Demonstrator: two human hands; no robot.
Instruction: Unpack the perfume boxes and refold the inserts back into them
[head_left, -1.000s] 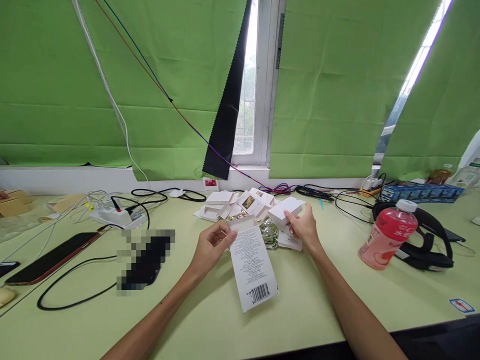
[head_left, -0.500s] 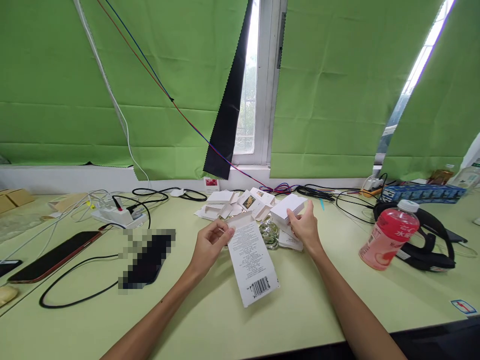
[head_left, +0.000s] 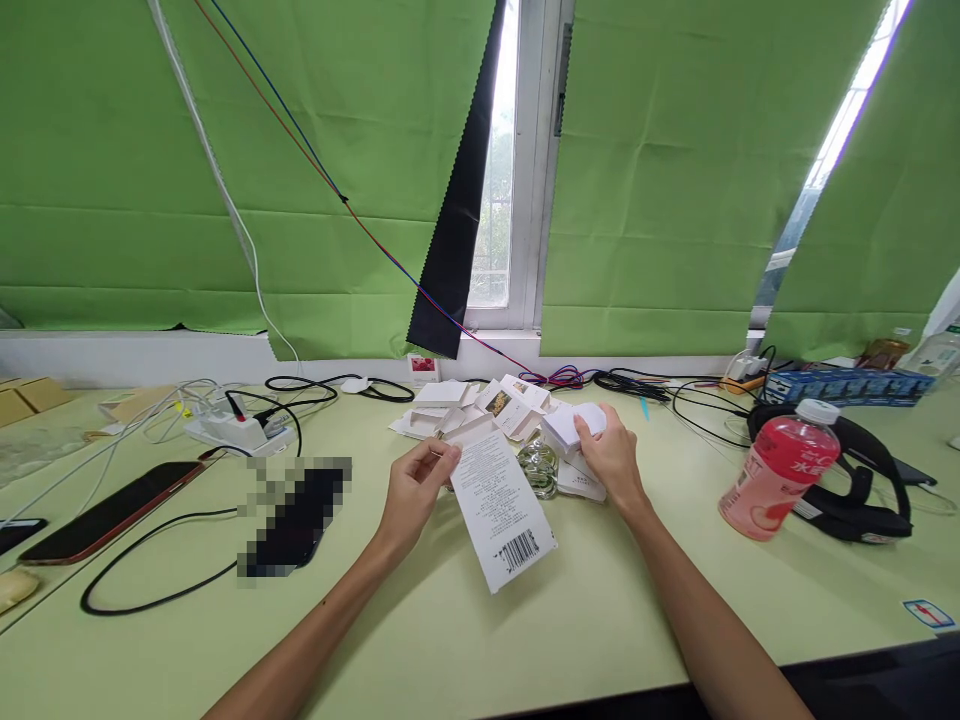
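My left hand [head_left: 411, 492] pinches the top end of a white printed carton [head_left: 501, 505] between thumb and fingers. Small text and a barcode cover the carton's facing side, and its lower end slants toward me above the table. On the right, my right hand [head_left: 615, 458] grips a plain white box [head_left: 561, 428], thumb on the near side. Between the two hands sits a clear glass object [head_left: 538, 466], perhaps a perfume bottle, partly hidden by the carton. Behind them several small white boxes [head_left: 499, 404] lie in a heap, some bearing pictures.
A pink drink bottle [head_left: 780, 470] stands at the right before a black headset [head_left: 870, 500]. Left are a pixelated dark phone [head_left: 296, 520], a red-edged phone [head_left: 112, 512] and a power strip [head_left: 240, 435] with cables. Black cables [head_left: 626, 384] run along the back.
The carton in my left hand has risen slightly and shifted a little left. My right hand has closed further over the white box, which now sits slightly lower.
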